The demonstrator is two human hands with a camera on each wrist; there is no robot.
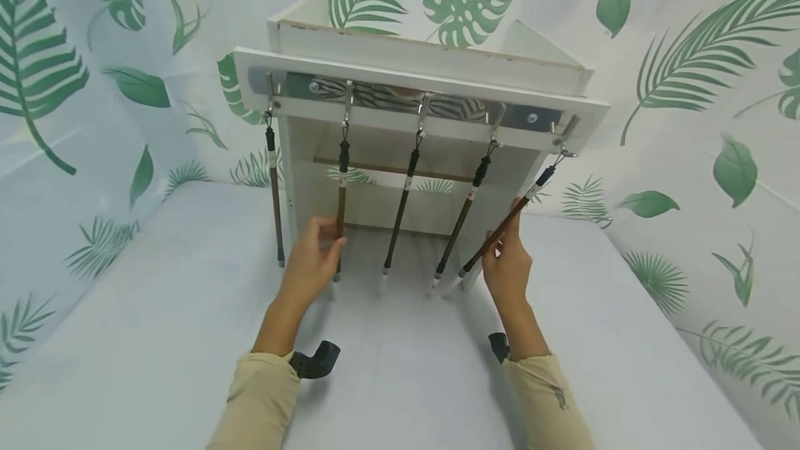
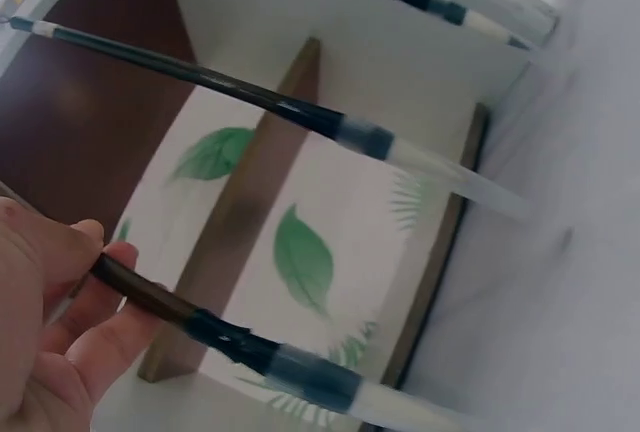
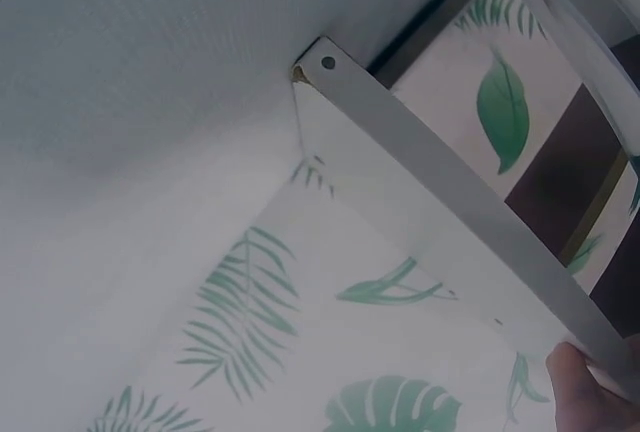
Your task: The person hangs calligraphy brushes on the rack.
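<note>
Several brushes with brown handles and pale tips hang by loops from a row of metal hooks, in the head view. My left hand (image 1: 310, 259) pinches the handle of the second brush (image 1: 342, 203) from the left; the left wrist view shows that brush's handle (image 2: 150, 297) between thumb and fingers. On the far right, my right hand (image 1: 507, 262) grips the end brush (image 1: 500, 228), which slants down to the left. Between the hands hang the middle brush (image 1: 402, 214) and another brush (image 1: 460, 224). The leftmost brush (image 1: 275, 207) hangs free.
The hooks sit on a white board (image 1: 375, 123) with a patterned strip, fixed to a white shelf unit (image 1: 431, 51). The unit stands on a white-covered table (image 1: 400, 380). Leaf-patterned cloth (image 1: 706, 165) surrounds it. A black strap piece (image 1: 317, 361) sits at the left wrist.
</note>
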